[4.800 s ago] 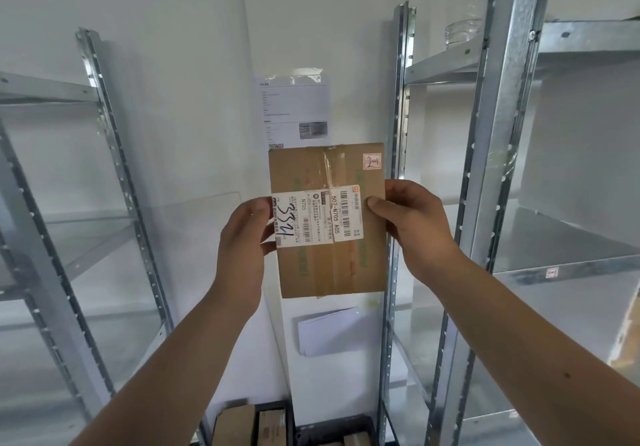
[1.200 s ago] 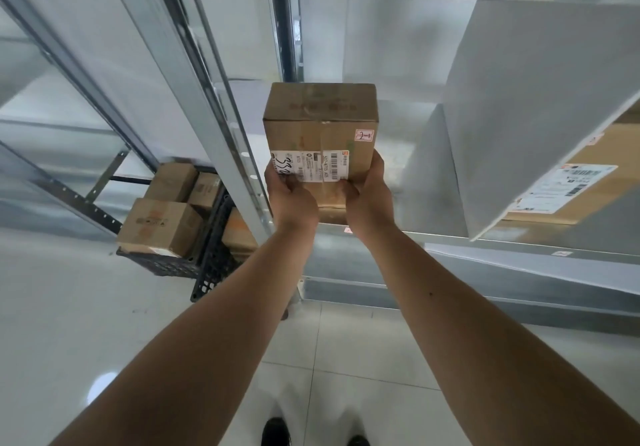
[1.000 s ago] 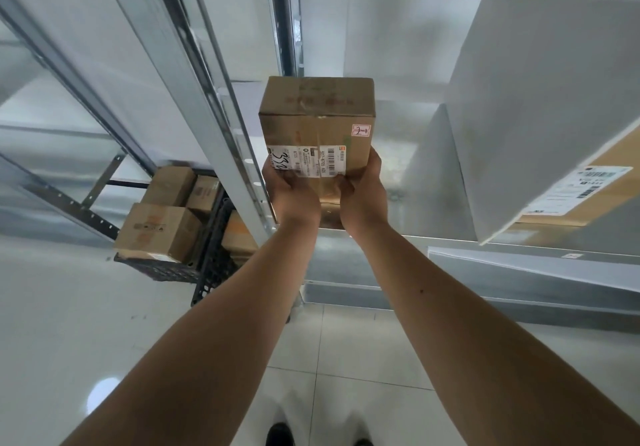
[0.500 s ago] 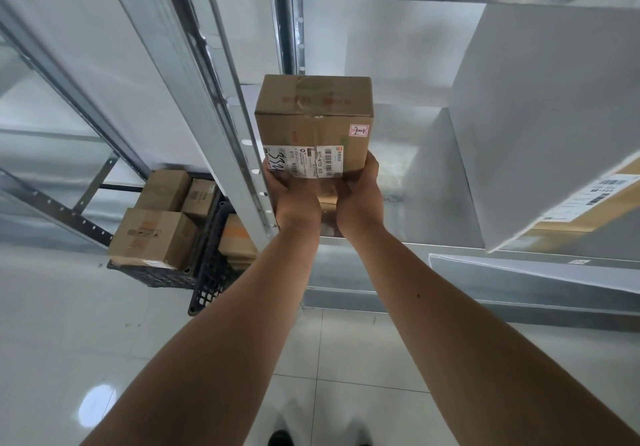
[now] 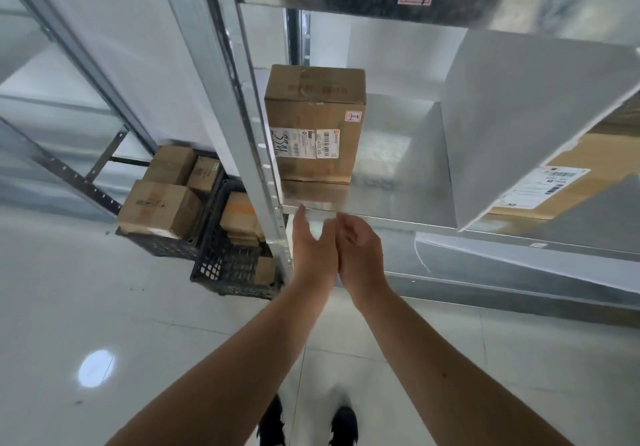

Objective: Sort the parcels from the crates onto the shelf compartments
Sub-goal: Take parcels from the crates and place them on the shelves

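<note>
Head view: brown cardboard parcel point(image 5: 313, 113) with white barcode label point(image 5: 304, 143) stands on the galvanised steel shelf point(image 5: 398, 161), between the perforated metal upright point(image 5: 239, 109) and the white divider panel point(image 5: 519, 116). Left hand point(image 5: 311, 248) and right hand point(image 5: 360, 248), fingers relaxed, hold nothing, near the shelf edge.

I see both of the person's arms bare up to the edge of my feed: the left forearm point(image 5: 221, 369) and the right forearm point(image 5: 433, 359), with the bare left hand point(image 5: 313, 248) and bare right hand point(image 5: 360, 251). The right forearm has a small dark speck point(image 5: 444, 374). On the feet are black, round-toed shoes point(image 5: 343, 426).
</note>
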